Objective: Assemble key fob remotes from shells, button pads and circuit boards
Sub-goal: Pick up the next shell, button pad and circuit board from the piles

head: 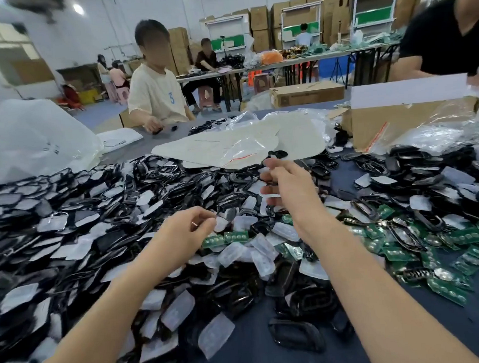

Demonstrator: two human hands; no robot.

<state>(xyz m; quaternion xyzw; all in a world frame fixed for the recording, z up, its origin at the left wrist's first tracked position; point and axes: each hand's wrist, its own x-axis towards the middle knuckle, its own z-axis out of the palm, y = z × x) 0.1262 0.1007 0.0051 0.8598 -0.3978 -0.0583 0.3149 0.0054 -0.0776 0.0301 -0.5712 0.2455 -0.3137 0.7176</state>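
Stacked cardboard cartons (334, 7) lined the far wall. In front of them stood white shelf frames (302, 21) and a long table (323, 54) on dark legs. Well left of the cartons, a large window (5, 47) glowed, blurred, perhaps frosted. Above and left of them, round ceiling lamps (78, 9) shone. Below lay a blue-grey floor (94, 115).

1. Looking across a large, white-walled factory assembly hall.
2. Facing a dark work table (245, 361) heaped with loose black shells (297, 334), pale button pads (215, 334) and green circuit boards (446, 291).
3. Seeing several workers (155, 93) sitting at this and further long tables (303, 59).
4. Seeing brown cardboard cartons (259, 18) stacked high along the back wall.
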